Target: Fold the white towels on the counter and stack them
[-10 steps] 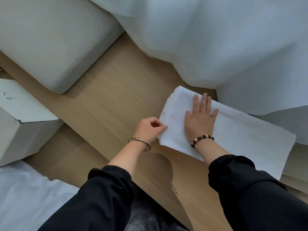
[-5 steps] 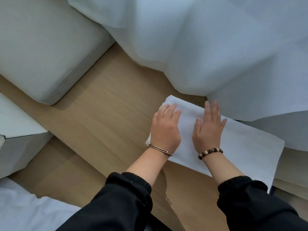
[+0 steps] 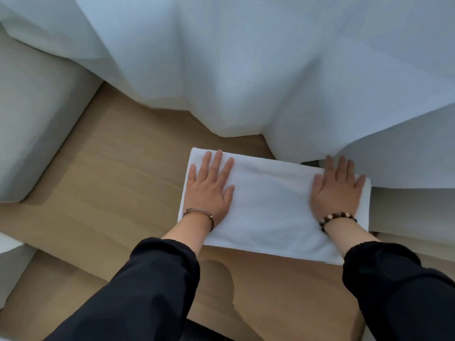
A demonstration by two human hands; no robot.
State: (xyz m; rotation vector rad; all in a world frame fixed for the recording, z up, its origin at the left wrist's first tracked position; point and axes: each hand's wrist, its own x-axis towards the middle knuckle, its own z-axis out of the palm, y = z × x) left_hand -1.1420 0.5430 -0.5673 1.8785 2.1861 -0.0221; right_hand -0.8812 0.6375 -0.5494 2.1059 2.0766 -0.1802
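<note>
A white towel [image 3: 270, 207] lies folded into a long rectangle on the wooden counter [image 3: 118, 183]. My left hand [image 3: 209, 188] presses flat on the towel's left end, fingers straight and spread. At the towel's right end my right hand [image 3: 336, 190] lies flat in the same way. Neither hand holds anything. A metal bangle circles my left wrist and a bead bracelet my right.
A large white sheet [image 3: 246, 70] hangs in folds across the back and right, its hem just behind the towel. A pale cushion [image 3: 32, 119] sits at the left. A white box corner [image 3: 9, 267] shows at the lower left edge.
My hands slid apart from the towel's left part to its two ends, the right hand travelling far right. The left hand, pinching the towel's corner a second ago, now lies flat.
</note>
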